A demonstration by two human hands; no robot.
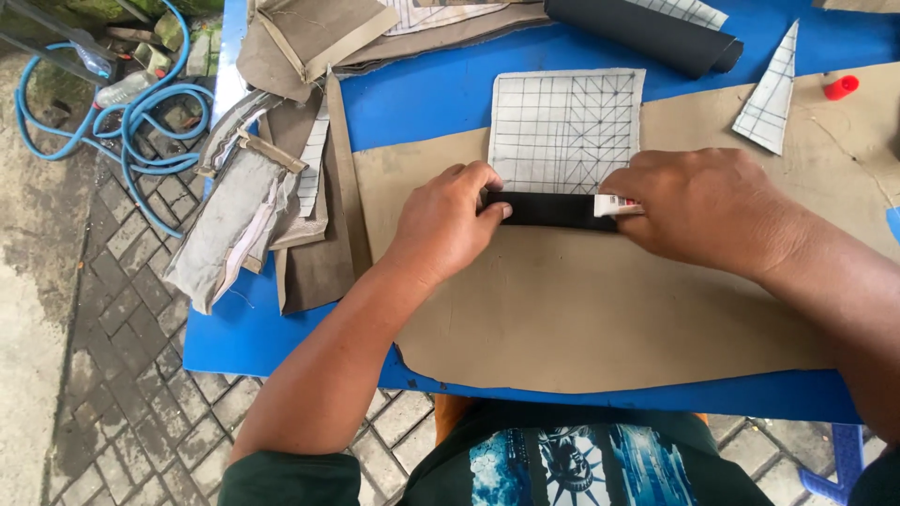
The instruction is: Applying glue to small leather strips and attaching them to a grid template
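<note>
Your blue desk (441, 98) standing on a brick-paved floor (141, 422), a large tan sheet (581, 319) spread across it before you, piled fabric scraps (253, 197) at your left, black roll (647, 33), red cap (841, 87) at the far edge.

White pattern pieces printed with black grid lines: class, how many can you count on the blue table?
4: a square one above the hands, a triangle at right, two partly hidden at the top edge. More may be hidden.

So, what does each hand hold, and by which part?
Left hand presses the black strip's left end; right hand grips a small white object at its rear.
</note>
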